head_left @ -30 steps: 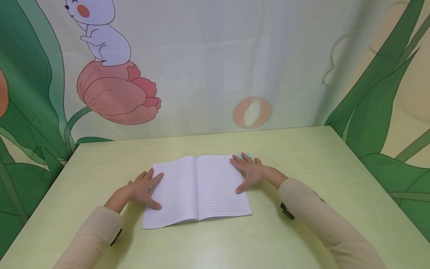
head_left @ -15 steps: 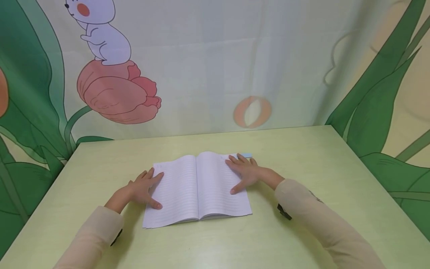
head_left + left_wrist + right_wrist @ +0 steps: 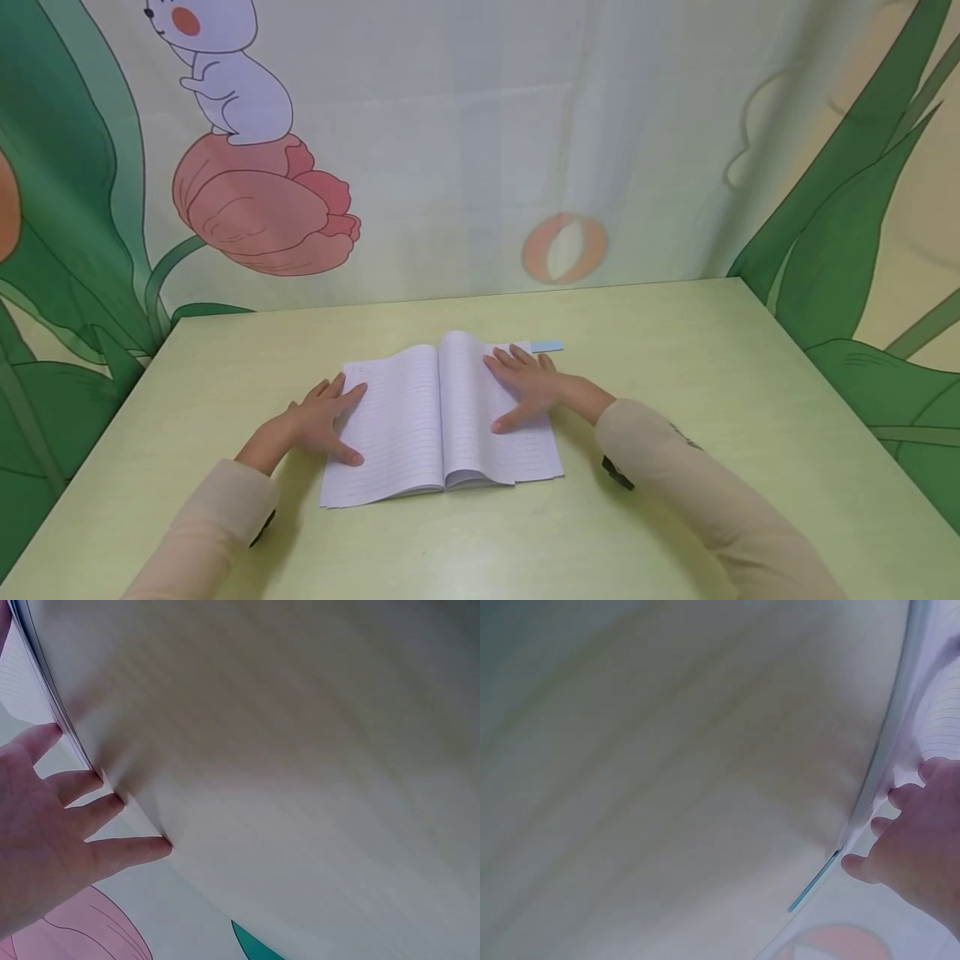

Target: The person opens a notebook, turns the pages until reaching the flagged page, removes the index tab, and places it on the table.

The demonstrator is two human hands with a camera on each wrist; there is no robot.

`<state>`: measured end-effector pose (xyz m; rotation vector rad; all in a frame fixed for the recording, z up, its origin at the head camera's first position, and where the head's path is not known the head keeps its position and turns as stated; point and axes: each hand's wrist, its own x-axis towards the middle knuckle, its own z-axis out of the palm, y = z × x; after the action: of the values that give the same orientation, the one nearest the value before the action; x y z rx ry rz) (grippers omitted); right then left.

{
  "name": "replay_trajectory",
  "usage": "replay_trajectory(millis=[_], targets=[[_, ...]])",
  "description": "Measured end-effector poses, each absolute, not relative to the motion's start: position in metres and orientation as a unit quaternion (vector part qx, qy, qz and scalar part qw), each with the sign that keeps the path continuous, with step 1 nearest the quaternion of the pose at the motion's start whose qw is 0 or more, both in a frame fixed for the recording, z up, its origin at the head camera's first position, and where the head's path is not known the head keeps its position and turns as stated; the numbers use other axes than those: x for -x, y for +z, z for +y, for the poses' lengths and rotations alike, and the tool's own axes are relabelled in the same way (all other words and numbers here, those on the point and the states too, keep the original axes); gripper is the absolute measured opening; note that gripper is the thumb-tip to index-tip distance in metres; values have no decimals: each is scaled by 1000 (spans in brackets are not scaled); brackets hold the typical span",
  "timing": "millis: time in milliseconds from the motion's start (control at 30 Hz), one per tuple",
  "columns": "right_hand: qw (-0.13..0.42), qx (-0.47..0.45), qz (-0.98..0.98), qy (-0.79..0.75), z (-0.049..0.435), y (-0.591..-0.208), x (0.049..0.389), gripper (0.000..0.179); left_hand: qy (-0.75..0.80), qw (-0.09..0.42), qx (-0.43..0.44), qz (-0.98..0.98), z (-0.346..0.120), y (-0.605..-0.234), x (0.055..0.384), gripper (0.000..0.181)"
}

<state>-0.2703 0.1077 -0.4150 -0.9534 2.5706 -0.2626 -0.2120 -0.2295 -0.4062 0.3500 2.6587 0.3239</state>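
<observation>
An open notebook (image 3: 397,433) with lined white pages lies on the table. My left hand (image 3: 318,421) rests with spread fingers on the left page's outer edge; in the left wrist view its fingertips (image 3: 166,844) stand along that edge. My right hand (image 3: 528,387) lies spread on the right side, pressing a page (image 3: 465,417) that bulges up beside the spine. That page's outer edge is drawn inward, and the sheet beneath (image 3: 536,458) shows at the right. A light blue tab (image 3: 547,346) sticks out past the notebook's top right corner.
The pale yellow-green table (image 3: 637,333) extends around the notebook on all sides. Behind it hangs a curtain (image 3: 465,167) printed with a white animal, a pink flower and green leaves.
My right hand has slid left across the right page, which has buckled upward near the spine. More of the blue tab shows. The left hand has stayed in place.
</observation>
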Motion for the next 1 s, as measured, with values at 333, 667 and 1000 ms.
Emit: replay_trajectory(millis=[333,667,1000], targets=[[184,352,909,-127,85,-413,269,106,122,214,-129,961,-231,-408,213,111],[186,355,902,-162,67,-412,264,103,154,203,-149,955,-236,-408,216,105],[185,354,898,-183,49,-413,261,103,236,185,-159,941,-237,-404,223,77]])
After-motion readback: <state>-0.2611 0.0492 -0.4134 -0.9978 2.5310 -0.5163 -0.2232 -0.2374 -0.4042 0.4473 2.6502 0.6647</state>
